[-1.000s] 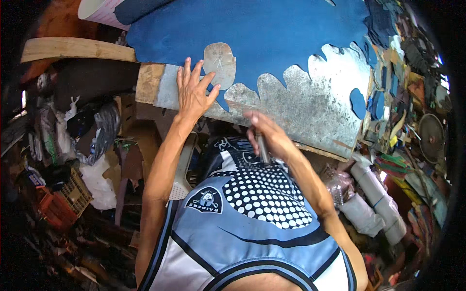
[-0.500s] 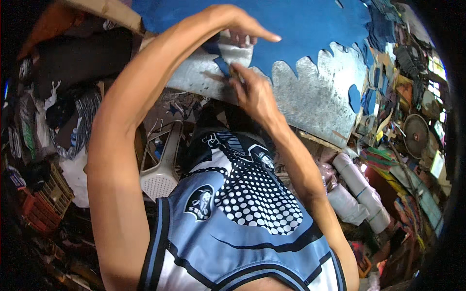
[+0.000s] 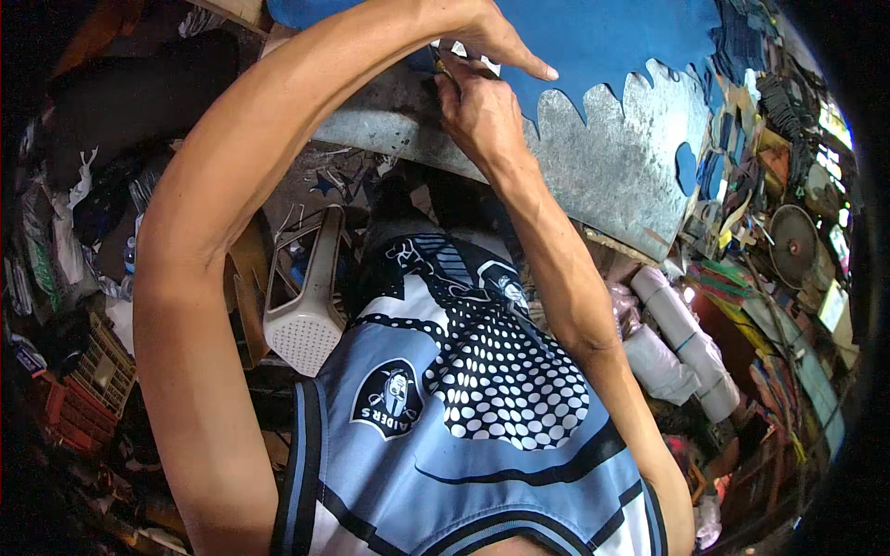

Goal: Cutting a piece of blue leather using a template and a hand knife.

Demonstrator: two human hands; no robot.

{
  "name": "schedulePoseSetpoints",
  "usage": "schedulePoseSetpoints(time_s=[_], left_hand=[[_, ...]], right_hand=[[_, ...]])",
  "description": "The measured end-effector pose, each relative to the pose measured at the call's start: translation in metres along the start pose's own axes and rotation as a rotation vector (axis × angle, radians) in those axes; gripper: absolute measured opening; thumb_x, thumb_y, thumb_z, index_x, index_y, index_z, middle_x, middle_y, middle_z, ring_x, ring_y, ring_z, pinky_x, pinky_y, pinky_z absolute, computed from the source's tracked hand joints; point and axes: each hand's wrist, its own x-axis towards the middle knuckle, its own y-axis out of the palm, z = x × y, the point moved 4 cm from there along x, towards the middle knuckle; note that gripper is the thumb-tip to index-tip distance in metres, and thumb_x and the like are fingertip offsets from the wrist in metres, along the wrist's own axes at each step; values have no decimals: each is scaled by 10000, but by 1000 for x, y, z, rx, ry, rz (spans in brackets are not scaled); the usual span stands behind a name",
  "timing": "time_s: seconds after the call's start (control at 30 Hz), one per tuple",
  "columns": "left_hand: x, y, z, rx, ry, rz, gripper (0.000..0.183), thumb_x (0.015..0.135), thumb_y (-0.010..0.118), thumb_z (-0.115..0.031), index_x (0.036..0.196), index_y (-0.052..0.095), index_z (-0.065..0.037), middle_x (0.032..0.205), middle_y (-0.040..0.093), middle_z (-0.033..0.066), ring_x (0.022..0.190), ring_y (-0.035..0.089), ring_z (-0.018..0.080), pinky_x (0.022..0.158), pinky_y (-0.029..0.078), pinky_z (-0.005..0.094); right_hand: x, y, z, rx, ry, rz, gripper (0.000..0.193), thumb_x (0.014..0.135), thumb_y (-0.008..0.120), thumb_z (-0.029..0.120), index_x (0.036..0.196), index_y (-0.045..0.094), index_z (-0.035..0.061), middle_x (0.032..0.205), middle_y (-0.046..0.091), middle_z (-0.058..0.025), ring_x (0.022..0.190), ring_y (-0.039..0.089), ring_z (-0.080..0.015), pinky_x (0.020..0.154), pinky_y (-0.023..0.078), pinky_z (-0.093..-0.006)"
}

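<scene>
A large blue sheet (image 3: pixel 616 37), with a scalloped cut edge, lies over a grey metal-topped work table (image 3: pixel 612 148). I cannot tell whether it is leather or cloth. My left hand (image 3: pixel 487 35) reaches in over the sheet's near edge, palm down, its thumb stretched to the right; its other fingers are largely hidden. Just below it, my right hand (image 3: pixel 484 109) is closed, fingers curled round something small and dark at the sheet's edge. What that is stays mostly hidden by the fingers. A small rounded blue offcut (image 3: pixel 685 169) lies on the metal to the right.
Blue scraps (image 3: pixel 714 167) crowd the table's right end. Below it stand white plastic-wrapped rolls (image 3: pixel 691 343). A pale plastic stool (image 3: pixel 306 329) stands left of my legs, a crate (image 3: pixel 97 371) farther left. A round fan (image 3: pixel 794 248) is at far right.
Both hands have moved farther from me, the right hand coming up close beneath the left. The blue strip beside the right hand is no longer visible. The view has shifted slightly.
</scene>
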Motion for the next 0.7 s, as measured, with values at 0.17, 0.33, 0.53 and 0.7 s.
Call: schedulePoseSetpoints(time_s=[0.17,0.33,0.53,0.7], left_hand=[[-4,5,-1,-129,9,-57,1087,879,387,-788,1527,202,65,1591,237,233,1469,261,283,1217,202,382],[-16,14,2,-347,8,-105,1070,886,405,-772,1516,239,77,1572,293,240,1450,315,288,1211,225,378],[-24,24,-7,-1042,-18,-99,1076,879,397,-784,1520,240,66,1567,315,223,1441,335,298,1196,253,418],[-32,29,-1,-1657,-31,-99,1082,874,391,-794,1524,240,58,1562,333,209,1433,351,307,1184,277,451]], right_hand=[[0,1,-3,-48,50,50,358,927,590,212,1251,644,70,1090,664,-282,1014,639,-446,901,512,-495],[1,1,6,-91,11,38,347,926,587,199,1255,645,107,1060,667,-281,968,652,-446,864,521,-515],[5,12,-14,-170,81,245,330,919,582,177,1234,644,99,1062,666,-269,936,653,-453,832,529,-521],[4,10,-8,-159,52,180,337,920,581,180,1239,644,94,1064,669,-271,945,655,-447,838,529,-518]])
